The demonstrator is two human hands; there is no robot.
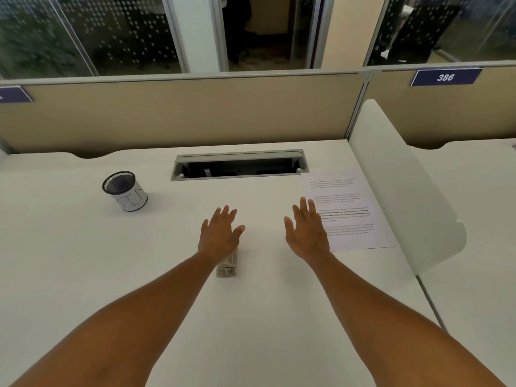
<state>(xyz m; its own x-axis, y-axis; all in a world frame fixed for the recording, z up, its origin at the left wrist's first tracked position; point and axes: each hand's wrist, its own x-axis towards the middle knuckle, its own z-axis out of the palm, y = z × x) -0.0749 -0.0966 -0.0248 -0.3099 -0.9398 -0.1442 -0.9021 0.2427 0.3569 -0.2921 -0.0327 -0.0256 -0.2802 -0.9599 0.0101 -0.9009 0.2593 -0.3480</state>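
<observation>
Both my arms reach forward over a white desk (pixel 111 275). My left hand (pixel 220 233) is spread flat, palm down, fingers straight, holding nothing. Under its wrist lies a small silvery object (pixel 227 268), possibly a stapler, mostly hidden by the hand. My right hand (pixel 307 230) is also flat with straight fingers, and its outer edge overlaps the left edge of a printed sheet of paper (pixel 351 210) lying on the desk at the right.
A black mesh pen cup (pixel 124 191) with a white paper label stands at the left rear. An open cable tray slot (pixel 240 164) sits at the desk's back. A white divider panel (pixel 405 191) bounds the right side; a beige partition (pixel 181 113) runs behind.
</observation>
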